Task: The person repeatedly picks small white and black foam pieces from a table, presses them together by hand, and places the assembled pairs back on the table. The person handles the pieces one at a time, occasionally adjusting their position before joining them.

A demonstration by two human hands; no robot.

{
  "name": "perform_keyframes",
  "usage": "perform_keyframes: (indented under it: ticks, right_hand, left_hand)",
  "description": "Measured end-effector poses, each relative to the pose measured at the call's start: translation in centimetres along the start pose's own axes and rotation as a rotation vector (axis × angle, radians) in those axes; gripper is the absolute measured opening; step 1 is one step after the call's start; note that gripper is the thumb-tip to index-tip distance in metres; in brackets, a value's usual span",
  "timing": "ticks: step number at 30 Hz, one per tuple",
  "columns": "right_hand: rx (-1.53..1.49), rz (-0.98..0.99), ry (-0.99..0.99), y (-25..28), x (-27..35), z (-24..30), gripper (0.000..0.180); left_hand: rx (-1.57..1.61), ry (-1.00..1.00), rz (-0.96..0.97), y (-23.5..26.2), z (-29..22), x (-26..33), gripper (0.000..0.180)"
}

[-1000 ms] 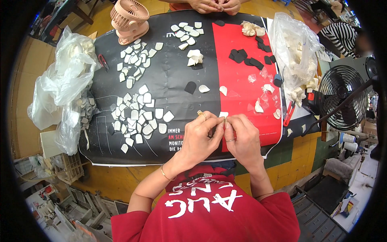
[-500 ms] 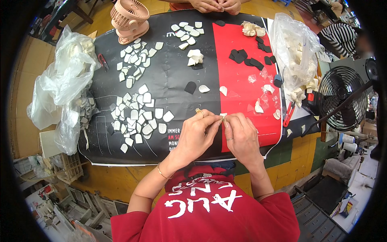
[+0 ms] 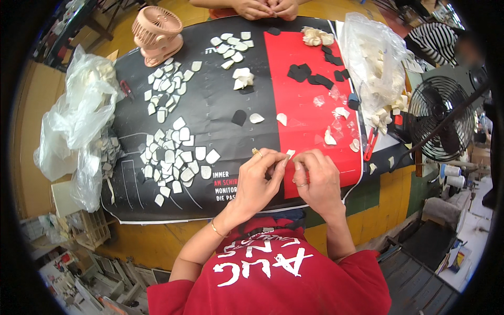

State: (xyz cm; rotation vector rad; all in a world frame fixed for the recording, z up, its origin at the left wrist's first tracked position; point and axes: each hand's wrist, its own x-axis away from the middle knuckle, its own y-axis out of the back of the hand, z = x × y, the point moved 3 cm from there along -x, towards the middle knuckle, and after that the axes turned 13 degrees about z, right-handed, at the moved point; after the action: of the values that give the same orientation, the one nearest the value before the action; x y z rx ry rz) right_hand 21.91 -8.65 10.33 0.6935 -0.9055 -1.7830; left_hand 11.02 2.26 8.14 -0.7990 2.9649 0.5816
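Above the red part of the table cover, my left hand [image 3: 258,181] pinches a small cream-white piece [image 3: 290,153] between thumb and fingertips, its tip sticking out. My right hand [image 3: 319,181] is close beside it, fingers curled and thumb pressed to them; anything inside that pinch is hidden. Beyond my hands lie a rounded black patch [image 3: 239,117], a white patch [image 3: 256,118] and another cream patch [image 3: 282,119]. Many black-edged white patches [image 3: 169,156] lie loosely heaped on the black part to the left.
A pink clip fan [image 3: 157,35] stands at the far left. Plastic bags [image 3: 79,123] sit at the left edge, and another bag of cream pieces [image 3: 371,58] at the right. A red cutter [image 3: 371,144] lies near a black fan [image 3: 443,118]. Across the table are another person's hands [image 3: 266,8].
My fingertips have drawn slightly apart, and more of the cream-white piece shows in my left pinch. The whole view has shifted a little; the table items look unchanged.
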Motion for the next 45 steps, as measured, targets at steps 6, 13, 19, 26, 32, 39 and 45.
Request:
perform_keyframes:
  ticks: [6, 13, 19, 26, 32, 39, 45]
  right_hand:
    - [-0.135, -0.111, -0.237, 3.2, 4.2, -3.5, 0.011]
    - [-0.188, -0.363, -0.502, 4.8, 7.6, -6.6, 0.014]
    - [0.102, -0.225, -0.249, 3.4, 4.5, -8.9, 0.024]
    - [0.29, -0.183, -0.124, 1.3, 1.7, -10.3, 0.017]
    - [0.231, -0.34, -0.128, 2.2, 3.8, -10.6, 0.013]
    - [-0.351, -0.536, -0.312, 5.2, 7.1, -10.7, 0.01]
    - [-0.666, -0.392, -0.171, 4.5, 5.7, -8.3, 0.014]
  left_hand:
    - [0.13, 0.053, 0.101, -3.4, -0.1, 0.4, 0.01]
    - [-0.279, -0.226, 0.135, -11.3, -0.2, -3.7, 0.018]
    - [-0.359, -0.202, 0.193, -11.1, 1.3, -2.7, 0.027]
    - [-0.492, -0.268, 0.162, -9.4, 2.1, -7.1, 0.036]
    - [-0.565, -0.344, 0.424, -9.6, 2.8, -10.8, 0.015]
    - [-0.508, -0.247, 0.364, -10.5, 2.2, -11.0, 0.021]
    - [-0.429, -0.391, 0.298, -9.6, 0.3, -10.1, 0.016]
